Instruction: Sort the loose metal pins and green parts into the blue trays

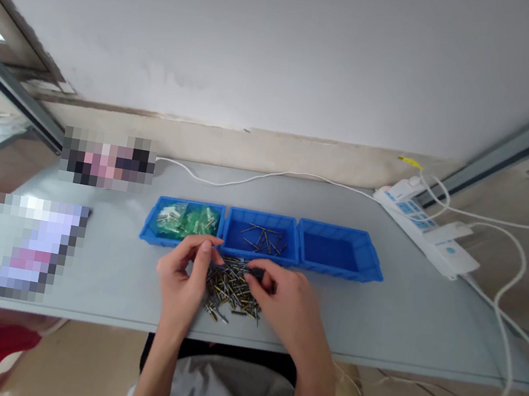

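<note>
Left hand [187, 274] and right hand [289, 297] curl at the near heap of thin, dark-and-brassy metal pins [233, 291]; whether either grips one, I can't tell. Only some scattered pins [265, 239] lie in the middle blue plastic bin [232, 236]; most are left heaped.

Piled in a tangled heap of slender metal rods [233, 289], dark with yellowish glints, perhaps pointed; lying at mixed angles on the grey tabletop [384, 329] before the middle blue tray [259, 257]. Scattered sparsely inside that, too.
</note>
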`<action>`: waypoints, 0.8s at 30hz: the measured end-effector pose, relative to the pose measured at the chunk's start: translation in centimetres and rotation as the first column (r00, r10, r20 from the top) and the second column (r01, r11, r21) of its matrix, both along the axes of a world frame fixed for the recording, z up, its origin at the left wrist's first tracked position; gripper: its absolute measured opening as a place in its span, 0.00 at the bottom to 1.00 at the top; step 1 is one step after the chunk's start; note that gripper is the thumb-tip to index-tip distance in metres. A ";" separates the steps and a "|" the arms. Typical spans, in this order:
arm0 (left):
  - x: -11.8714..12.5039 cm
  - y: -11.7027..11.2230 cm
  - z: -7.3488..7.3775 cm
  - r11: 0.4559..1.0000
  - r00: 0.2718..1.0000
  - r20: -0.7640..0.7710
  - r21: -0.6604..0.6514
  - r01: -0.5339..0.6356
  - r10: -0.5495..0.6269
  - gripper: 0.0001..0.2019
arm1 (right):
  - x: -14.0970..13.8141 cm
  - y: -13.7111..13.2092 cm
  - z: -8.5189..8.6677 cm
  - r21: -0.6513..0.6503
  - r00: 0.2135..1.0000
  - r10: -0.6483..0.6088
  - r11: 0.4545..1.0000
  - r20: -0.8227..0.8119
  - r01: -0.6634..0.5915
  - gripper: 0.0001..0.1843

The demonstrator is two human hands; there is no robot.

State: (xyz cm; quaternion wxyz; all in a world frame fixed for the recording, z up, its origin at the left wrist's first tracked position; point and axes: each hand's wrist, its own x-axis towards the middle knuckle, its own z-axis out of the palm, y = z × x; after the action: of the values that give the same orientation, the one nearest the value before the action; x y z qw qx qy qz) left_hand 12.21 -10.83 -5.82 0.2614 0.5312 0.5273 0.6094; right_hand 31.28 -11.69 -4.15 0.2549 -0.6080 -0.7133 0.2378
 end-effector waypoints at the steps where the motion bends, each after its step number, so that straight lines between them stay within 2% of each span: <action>1: 0.0 0.0 0.0 1.000 1.000 0.003 -0.001 0.006 -0.006 0.14 | -0.2 0.1 -0.1 -0.006 1.000 -0.011 1.000 0.025 0.011 0.07; 8: 0.0 0.0 -0.1 1.000 0.999 0.033 0.000 0.024 -0.024 0.14 | -1.0 0.3 -0.5 -0.036 0.995 -0.039 0.998 0.097 0.042 0.06; 13: 0.1 -0.1 0.0 0.999 0.999 0.026 -0.020 0.026 -0.025 0.15 | -1.1 0.3 -0.2 -0.055 0.998 -0.031 0.998 0.056 0.034 0.05; 18: 0.0 -0.1 0.0 0.999 0.999 0.035 -0.019 0.034 -0.033 0.15 | -1.7 0.2 0.2 -0.143 1.000 0.008 0.990 0.019 -0.005 0.04; 24: 0.0 -0.1 -0.2 0.999 0.999 0.038 -0.040 0.033 -0.032 0.15 | -2.3 0.4 0.0 -0.170 1.000 0.021 0.985 0.006 -0.019 0.06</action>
State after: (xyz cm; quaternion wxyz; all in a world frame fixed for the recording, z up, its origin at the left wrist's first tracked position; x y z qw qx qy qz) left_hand 12.20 -10.89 -6.04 0.2919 0.5227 0.5260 0.6041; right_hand 28.99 -11.33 -4.13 0.1967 -0.6213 -0.6975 0.2979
